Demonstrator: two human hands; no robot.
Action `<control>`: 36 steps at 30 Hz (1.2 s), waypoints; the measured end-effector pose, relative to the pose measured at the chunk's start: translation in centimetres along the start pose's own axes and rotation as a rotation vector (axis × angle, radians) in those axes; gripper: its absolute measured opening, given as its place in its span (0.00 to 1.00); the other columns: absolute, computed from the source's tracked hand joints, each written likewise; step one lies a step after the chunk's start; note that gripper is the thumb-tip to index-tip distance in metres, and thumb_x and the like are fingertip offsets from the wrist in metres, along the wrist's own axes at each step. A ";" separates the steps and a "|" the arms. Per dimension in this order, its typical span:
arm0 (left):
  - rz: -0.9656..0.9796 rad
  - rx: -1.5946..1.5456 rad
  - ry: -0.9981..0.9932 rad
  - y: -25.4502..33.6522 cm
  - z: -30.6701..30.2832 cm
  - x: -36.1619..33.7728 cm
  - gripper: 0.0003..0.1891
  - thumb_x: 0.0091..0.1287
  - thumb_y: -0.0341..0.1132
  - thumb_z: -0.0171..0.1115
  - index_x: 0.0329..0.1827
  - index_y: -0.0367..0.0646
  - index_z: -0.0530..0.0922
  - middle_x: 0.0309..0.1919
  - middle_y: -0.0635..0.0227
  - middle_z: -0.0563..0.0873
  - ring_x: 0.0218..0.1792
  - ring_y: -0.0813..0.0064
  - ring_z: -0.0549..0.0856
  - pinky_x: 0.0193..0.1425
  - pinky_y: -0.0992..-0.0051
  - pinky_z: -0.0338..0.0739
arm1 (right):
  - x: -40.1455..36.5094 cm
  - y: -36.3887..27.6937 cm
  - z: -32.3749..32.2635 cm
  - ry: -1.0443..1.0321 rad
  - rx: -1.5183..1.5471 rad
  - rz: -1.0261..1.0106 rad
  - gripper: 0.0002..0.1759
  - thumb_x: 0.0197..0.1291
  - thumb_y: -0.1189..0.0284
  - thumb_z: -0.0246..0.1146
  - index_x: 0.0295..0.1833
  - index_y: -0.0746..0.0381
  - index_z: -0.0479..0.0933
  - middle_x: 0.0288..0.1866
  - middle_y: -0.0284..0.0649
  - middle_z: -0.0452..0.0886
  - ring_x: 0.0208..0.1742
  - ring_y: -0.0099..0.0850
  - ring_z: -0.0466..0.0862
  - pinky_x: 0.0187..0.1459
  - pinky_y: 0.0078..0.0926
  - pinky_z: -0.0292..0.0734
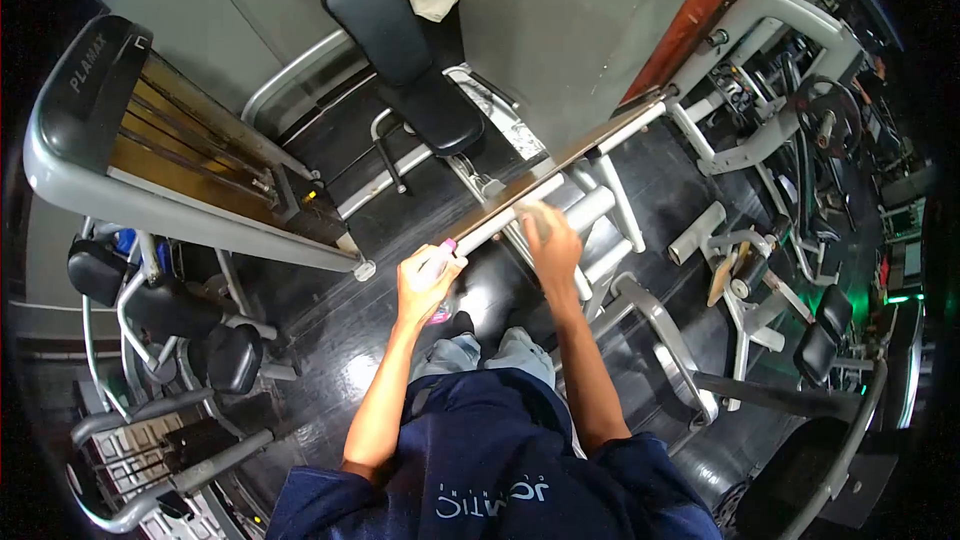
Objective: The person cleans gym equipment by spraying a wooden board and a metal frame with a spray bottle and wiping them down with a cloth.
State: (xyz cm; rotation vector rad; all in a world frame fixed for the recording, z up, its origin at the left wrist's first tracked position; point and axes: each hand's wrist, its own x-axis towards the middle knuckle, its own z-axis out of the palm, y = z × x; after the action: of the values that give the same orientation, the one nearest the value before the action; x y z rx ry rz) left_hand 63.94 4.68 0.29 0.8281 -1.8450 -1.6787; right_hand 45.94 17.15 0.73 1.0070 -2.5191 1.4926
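My left hand (425, 283) is wrapped round a bottle with a pink top (447, 246); part of the bottle shows below the fingers. My right hand (549, 243) is closed on a pale cloth or pad (538, 212), blurred at its edge. That pale item lies against a white metal bar (488, 229) of a gym machine, which runs diagonally in front of me beside a long brown panel. The fingertips of my right hand are partly hidden.
A black padded seat (447, 120) stands beyond the bar. At the left is a tall weight-stack machine (120, 195); a curved grey frame (655, 325) is close at my right. More machines stand farther right. Dark shiny floor (330, 340) shows around my feet.
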 end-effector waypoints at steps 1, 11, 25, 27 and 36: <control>0.071 0.094 0.016 0.0 0.3 0.1 0.05 0.61 0.28 0.71 0.36 0.37 0.84 0.27 0.71 0.82 0.21 0.84 0.77 0.24 0.79 0.70 | 1.2 1.0 -0.5 0.042 -0.052 0.049 0.12 0.63 0.65 0.64 0.50 0.54 0.83 0.43 0.43 0.85 0.44 0.47 0.85 0.45 0.40 0.78; -0.092 -0.104 0.244 -0.9 1.0 0.4 0.11 0.68 0.32 0.66 0.49 0.35 0.82 0.32 0.68 0.84 0.21 0.82 0.78 0.23 0.79 0.73 | 0.9 1.5 0.6 -0.059 0.095 0.060 0.12 0.60 0.63 0.66 0.47 0.54 0.84 0.41 0.44 0.86 0.43 0.47 0.85 0.45 0.39 0.79; -0.225 -0.191 0.399 -1.0 1.7 0.7 0.16 0.67 0.34 0.66 0.55 0.35 0.82 0.33 0.64 0.85 0.17 0.80 0.78 0.22 0.79 0.72 | 3.9 4.4 -0.2 0.095 0.127 0.150 0.12 0.60 0.67 0.67 0.48 0.57 0.85 0.45 0.42 0.87 0.47 0.44 0.86 0.49 0.38 0.79; -0.223 -0.178 0.388 -1.1 1.6 0.8 0.16 0.68 0.34 0.66 0.55 0.36 0.82 0.33 0.64 0.85 0.18 0.80 0.78 0.22 0.79 0.72 | 2.3 2.9 0.4 0.021 0.184 0.122 0.12 0.59 0.68 0.68 0.48 0.56 0.85 0.45 0.43 0.87 0.47 0.43 0.86 0.49 0.37 0.79; -0.238 -0.169 0.332 -1.2 1.2 0.4 0.24 0.69 0.39 0.66 0.63 0.32 0.75 0.38 0.61 0.85 0.22 0.78 0.79 0.27 0.77 0.74 | -2.8 -1.0 3.4 -0.223 0.201 -0.036 0.14 0.57 0.65 0.69 0.49 0.53 0.84 0.43 0.39 0.87 0.39 0.42 0.88 0.40 0.39 0.82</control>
State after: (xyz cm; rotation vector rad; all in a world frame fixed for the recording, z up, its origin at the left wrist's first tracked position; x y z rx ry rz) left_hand 62.91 5.18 -1.07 1.2084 -1.4061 -1.6872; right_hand 49.61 15.54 -1.32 1.3080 -2.5131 1.7414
